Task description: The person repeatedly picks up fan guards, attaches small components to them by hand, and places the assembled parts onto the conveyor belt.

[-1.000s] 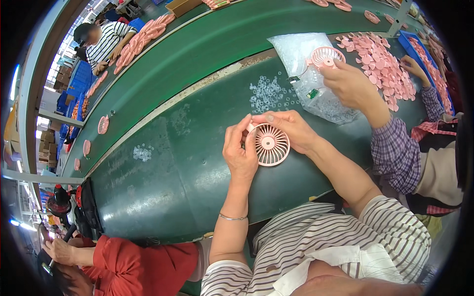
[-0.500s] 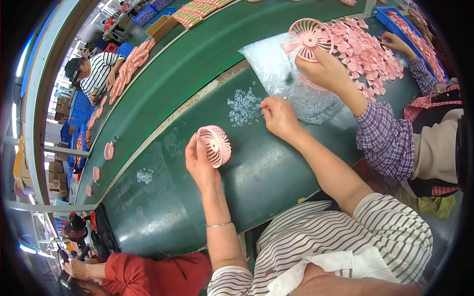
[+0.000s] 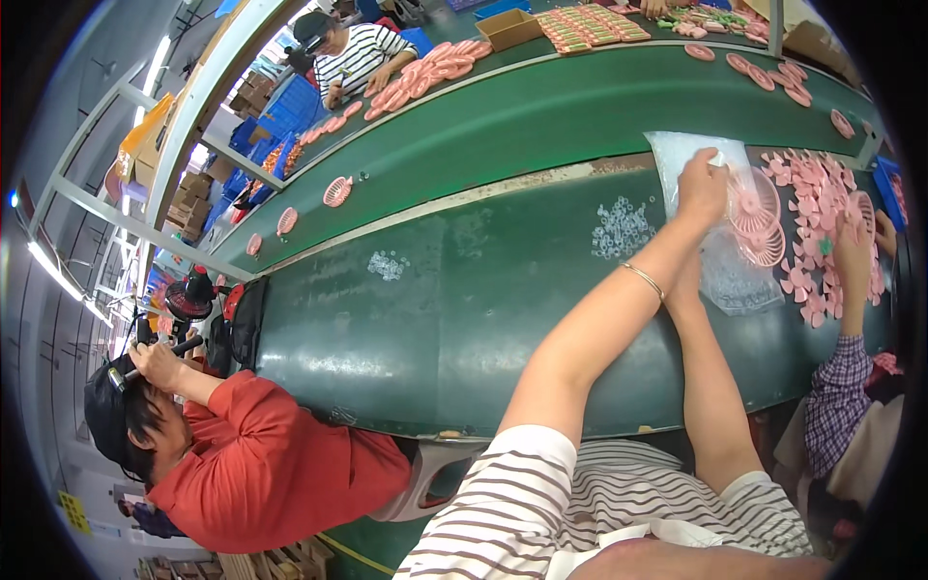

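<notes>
My left hand [image 3: 703, 188], a bracelet on its wrist, reaches across over my right arm to a clear plastic bag [image 3: 677, 150]. Its fingers are curled; what they hold is too small to make out. Under my left forearm, my right hand [image 3: 684, 278] is mostly covered and its fingers are hidden. Pink round slatted fan guards [image 3: 759, 242] lie just right of my hands, beside and over a bag of small clear rings [image 3: 739, 290]. Left of my hands, loose clear rings [image 3: 621, 230] lie in a pile on the green table [image 3: 483, 319].
A co-worker's hand [image 3: 853, 253] at the right is by a heap of pink blade pieces [image 3: 807, 208]. A person in red [image 3: 261, 464] sits at the left. Pink guards [image 3: 337, 191] stand on the green conveyor [image 3: 522, 116]. A smaller ring pile [image 3: 387, 265] lies further left.
My view has swung right to left, showing more of the left side. My left hand has gone from holding a pink fan guard over the table to the bag, crossing my right arm.
</notes>
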